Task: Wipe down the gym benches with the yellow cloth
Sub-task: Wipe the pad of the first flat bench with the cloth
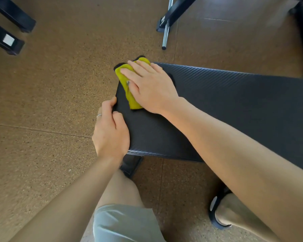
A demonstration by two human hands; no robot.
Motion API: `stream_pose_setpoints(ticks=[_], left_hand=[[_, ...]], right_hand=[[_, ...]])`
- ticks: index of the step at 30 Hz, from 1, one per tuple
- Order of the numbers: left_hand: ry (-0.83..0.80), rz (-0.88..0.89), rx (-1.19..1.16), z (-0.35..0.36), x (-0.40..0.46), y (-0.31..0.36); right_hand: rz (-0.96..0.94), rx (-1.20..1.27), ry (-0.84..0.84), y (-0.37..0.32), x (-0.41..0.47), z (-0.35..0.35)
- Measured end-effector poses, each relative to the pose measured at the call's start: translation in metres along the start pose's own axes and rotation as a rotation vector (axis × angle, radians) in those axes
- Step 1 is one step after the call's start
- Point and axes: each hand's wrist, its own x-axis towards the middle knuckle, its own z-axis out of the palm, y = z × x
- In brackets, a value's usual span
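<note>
A black padded gym bench [226, 105] runs from the centre of the view toward the right edge. The yellow cloth [129, 95] lies bunched on the bench's left end, near its far corner. My right hand [149, 88] presses flat on the cloth, fingers spread and pointing left, covering most of it. My left hand [110, 130] grips the bench's near left edge, thumb on top of the pad and fingers curled around the side. A ring shows on one finger of that hand.
Brown speckled rubber floor [47, 102] surrounds the bench. Black equipment feet [9, 41] stand at the upper left. A black frame with a chrome bar [166, 27] stands behind the bench. My knee [122, 193] and a foot in a black slipper [219, 212] are below the bench.
</note>
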Motion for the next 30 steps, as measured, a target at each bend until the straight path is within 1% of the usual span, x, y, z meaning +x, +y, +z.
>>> stream_pose_setpoints(ticks=[2, 4, 6, 8, 10, 14, 16, 18, 20, 21, 24, 26, 28, 29, 30], left_hand=[[-0.010, -0.020, 0.015, 0.000, -0.001, 0.001], [-0.016, -0.024, 0.026, 0.000, -0.002, 0.002], [-0.017, -0.022, 0.027, 0.000, -0.002, 0.001], [-0.016, -0.020, 0.030, 0.001, -0.002, 0.001], [-0.016, -0.020, 0.035, 0.001, -0.002, 0.001], [-0.005, -0.018, 0.038, 0.001, -0.002, 0.001], [-0.009, -0.017, 0.037, 0.000, -0.001, 0.001], [-0.012, -0.017, 0.037, 0.000, 0.000, 0.001], [-0.017, -0.024, 0.030, -0.001, -0.001, 0.001], [-0.021, -0.029, 0.027, -0.001, -0.001, 0.001], [-0.026, -0.035, 0.019, -0.002, -0.002, 0.001], [-0.016, -0.021, 0.016, -0.001, -0.002, 0.002], [-0.006, -0.010, 0.020, 0.001, -0.001, 0.002], [-0.005, -0.008, 0.023, 0.001, -0.001, 0.002], [-0.005, -0.008, 0.024, 0.001, -0.001, 0.001]], right_hand=[[0.116, -0.053, -0.006, 0.041, -0.016, -0.009], [0.305, -0.102, -0.014, 0.100, -0.043, -0.023], [0.492, -0.135, 0.014, 0.149, -0.081, -0.036], [0.570, -0.160, 0.039, 0.159, -0.098, -0.036], [0.569, -0.205, 0.072, 0.140, -0.080, -0.027], [0.394, -0.186, 0.081, 0.074, -0.014, -0.009], [0.332, -0.137, 0.110, 0.056, 0.004, -0.003], [0.266, -0.113, 0.105, 0.058, 0.003, -0.004], [0.238, -0.089, 0.095, 0.082, -0.016, -0.009], [0.268, -0.091, 0.099, 0.101, -0.030, -0.014], [0.443, -0.137, 0.114, 0.158, -0.083, -0.029], [0.567, -0.127, 0.098, 0.173, -0.102, -0.034], [0.653, -0.161, 0.117, 0.160, -0.090, -0.030], [0.655, -0.176, 0.126, 0.144, -0.077, -0.027], [0.617, -0.170, 0.128, 0.124, -0.061, -0.023]])
